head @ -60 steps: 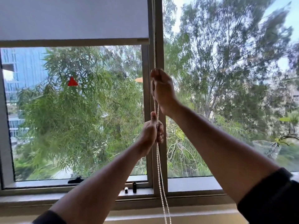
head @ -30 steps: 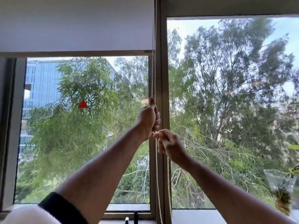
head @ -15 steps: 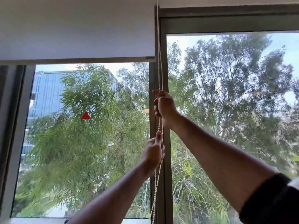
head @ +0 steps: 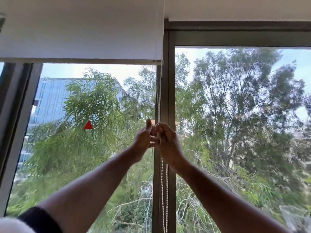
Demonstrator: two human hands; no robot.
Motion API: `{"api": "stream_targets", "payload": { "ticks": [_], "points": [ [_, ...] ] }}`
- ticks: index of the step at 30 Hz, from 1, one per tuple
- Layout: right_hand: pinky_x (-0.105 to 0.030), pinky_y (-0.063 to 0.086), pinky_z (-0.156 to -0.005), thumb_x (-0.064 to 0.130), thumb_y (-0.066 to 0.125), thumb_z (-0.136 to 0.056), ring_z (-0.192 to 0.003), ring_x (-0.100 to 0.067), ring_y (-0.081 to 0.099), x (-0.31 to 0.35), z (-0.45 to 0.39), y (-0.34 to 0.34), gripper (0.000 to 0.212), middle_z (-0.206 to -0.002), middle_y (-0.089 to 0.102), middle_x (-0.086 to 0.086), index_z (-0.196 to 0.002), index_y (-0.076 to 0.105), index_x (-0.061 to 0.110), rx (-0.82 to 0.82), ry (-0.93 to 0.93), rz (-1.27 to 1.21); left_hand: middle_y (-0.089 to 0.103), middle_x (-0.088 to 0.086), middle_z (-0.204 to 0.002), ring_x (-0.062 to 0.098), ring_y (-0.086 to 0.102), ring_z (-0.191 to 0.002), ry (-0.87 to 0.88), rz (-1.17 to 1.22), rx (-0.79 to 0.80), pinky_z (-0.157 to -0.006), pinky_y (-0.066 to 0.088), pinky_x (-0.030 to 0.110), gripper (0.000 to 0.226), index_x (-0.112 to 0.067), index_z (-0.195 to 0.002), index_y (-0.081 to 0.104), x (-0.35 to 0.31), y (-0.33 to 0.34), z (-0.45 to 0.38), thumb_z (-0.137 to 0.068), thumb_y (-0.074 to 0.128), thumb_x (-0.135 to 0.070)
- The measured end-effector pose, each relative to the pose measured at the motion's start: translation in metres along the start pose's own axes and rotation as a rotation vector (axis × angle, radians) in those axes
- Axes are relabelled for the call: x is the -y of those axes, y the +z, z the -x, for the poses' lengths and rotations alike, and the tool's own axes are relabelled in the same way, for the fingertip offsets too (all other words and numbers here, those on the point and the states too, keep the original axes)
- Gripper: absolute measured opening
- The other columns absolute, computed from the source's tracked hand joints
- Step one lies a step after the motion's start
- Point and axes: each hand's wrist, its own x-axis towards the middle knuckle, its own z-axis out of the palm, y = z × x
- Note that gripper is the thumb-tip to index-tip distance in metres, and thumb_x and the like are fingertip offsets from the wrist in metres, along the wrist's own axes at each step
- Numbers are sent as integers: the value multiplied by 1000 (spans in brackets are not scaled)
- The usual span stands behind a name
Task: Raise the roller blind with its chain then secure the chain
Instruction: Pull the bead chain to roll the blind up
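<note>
Two hands: left hand (head: pixel 143 137), right hand (head: pixel 166 137) grip beaded chain (head: pixel 161 174) (white, thin).

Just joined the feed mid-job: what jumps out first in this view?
Two hands meet at centre frame on the bead chain: the right hand is closed on it, the left hand beside it with fingers loose. The white roller blind covers only the top of the left pane, its bottom bar above the hands.

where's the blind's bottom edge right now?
In the head view the blind's bottom edge runs across the upper left, over the left window pane, ending at the centre window post beside the chain, well above both hands.
</note>
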Motion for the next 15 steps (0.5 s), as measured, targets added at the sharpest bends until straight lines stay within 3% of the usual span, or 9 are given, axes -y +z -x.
{"api": "stream_targets", "payload": {
  "ticks": [2,5,7,10,12,15],
  "points": [
    [-18,43,-54,0,44,-105,-62,1,53,-4,8,1,20,-77,58,13,-98,61,9,8,-82,76,64,5,-79,18,60,-67,14,35,21,-61,51,30,56,-13,-88,62,-25,9,-11,-104,25,-53],
    [-22,29,-49,3,44,-104,-53,-3,33,-9,16,-1,22,-63,45,15,-92,58,15,78,-139,192,65,8,-79,21,61,-67,33,92,26,-57,51,29,58,-11,-90,61,-65,25,-27,-105,23,-52],
    [-24,29,-49,4,44,-103,-53,-5,33,-12,21,-5,23,-61,45,17,-91,57,18,129,-176,217,59,2,-67,15,54,-54,13,129,12,-47,42,22,51,-15,-86,59,-85,33,-33,-106,27,-49],
    [-35,34,-50,17,44,-104,-53,-12,37,-23,19,-24,20,-63,47,11,-91,55,28,168,-189,292,35,-10,-41,5,27,-30,-32,222,15,-34,18,11,46,-24,-69,43,-93,43,-37,-107,29,-47],
    [-37,35,-50,22,44,-105,-53,-13,37,-30,13,-42,19,-62,46,5,-91,56,28,183,-178,366,29,-11,-38,5,20,-28,-1,249,39,-34,15,9,48,-25,-64,31,-87,51,-38,-107,28,-48],
    [-31,28,-47,18,45,-106,-50,-11,32,-41,7,-65,23,-56,39,7,-89,57,28,237,-109,392,28,-10,-41,6,18,-30,48,263,59,-37,16,9,49,-24,-62,29,-74,65,-34,-106,30,-47]
  ]
}}
